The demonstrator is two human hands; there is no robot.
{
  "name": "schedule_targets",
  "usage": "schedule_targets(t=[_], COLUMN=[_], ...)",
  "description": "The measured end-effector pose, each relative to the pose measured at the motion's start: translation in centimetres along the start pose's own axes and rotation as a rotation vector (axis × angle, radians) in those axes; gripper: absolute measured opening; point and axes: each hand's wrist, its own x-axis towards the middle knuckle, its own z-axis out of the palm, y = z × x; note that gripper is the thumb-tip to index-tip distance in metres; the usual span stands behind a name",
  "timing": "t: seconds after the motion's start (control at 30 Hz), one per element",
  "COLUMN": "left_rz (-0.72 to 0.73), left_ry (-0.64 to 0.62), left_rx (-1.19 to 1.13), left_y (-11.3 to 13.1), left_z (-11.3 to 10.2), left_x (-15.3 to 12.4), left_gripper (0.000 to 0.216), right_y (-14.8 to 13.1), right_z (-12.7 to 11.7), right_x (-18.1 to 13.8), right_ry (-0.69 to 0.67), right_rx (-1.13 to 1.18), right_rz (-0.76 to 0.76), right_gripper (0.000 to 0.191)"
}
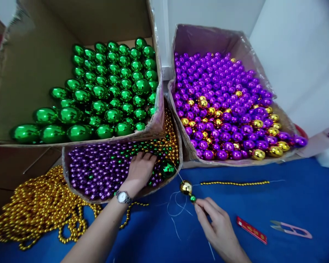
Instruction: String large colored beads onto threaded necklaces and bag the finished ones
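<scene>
In the small bead box [71,160] | left hand [139,170] grip spread open on beads | right hand [219,226] grip pinches threaded needle [178,173].

The green balls [109,87] at 11 o'clock have a glossy, mirror-like metallic coat, smooth all over. The purple balls [224,95] at 1 o'clock shine the same way, as do the gold balls [259,154] among them. All three boxes [30,62] are matt, rough brown cardboard with frayed edges. The cloth [290,197] is matt blue fabric. The gold bead strands [35,208] at 8 o'clock look glossy, like plated plastic. The watch [123,197] looks like polished metal. The thread [178,208] is thin and white.
</scene>
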Motion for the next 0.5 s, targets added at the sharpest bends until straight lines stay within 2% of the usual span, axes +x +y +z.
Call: schedule_targets(t=[0.13,0.17,0.2,0.27,0.33,0.37,0.43,0.5], left_rz=[-0.049,-0.075,-0.118,-0.245,-0.393,-0.453,-0.543,-0.584], left_ry=[0.037,0.051,0.063,0.058,0.001,-0.038,-0.092,-0.105], left_rx=[-0.057,-0.149,-0.32,-0.869,-1.446,-1.635,-1.844,-1.923], left_y=[0.1,0.2,0.5,1.1,1.8,2.2,3.0,3.5], left_z=[-0.4,-0.7,-1.0,-1.8,-2.5,-2.7,-3.0,-3.1], left_x=[0.2,0.1,0.0,-0.6,-1.3,-1.6,-2.1,-2.4], left_gripper=[0.02,0.019,0.019,0.02,0.021,0.02,0.018,0.016], right_y=[0.0,0.0,0.0,-0.1,-0.2,-0.2,-0.4,-0.5], right_z=[0.3,0.3,0.4,0.4,0.5,0.5,0.5,0.5], right_x=[-0.2,-0.2,-0.2,-0.1,0.0,0.0,0.1,0.1], right_ry=[-0.004,-0.006,-0.008,-0.017,-0.024,-0.026,-0.029,-0.034], right_rx=[-0.001,0.001,0.004,0.01,0.014,0.015,0.011,-0.001], right_rz=[-0.001,-0.006,-0.012,-0.026,-0.035,-0.04,-0.051,-0.058], right_gripper=[0.015,0.015,0.015,0.016,0.015,0.015,0.016,0.017])
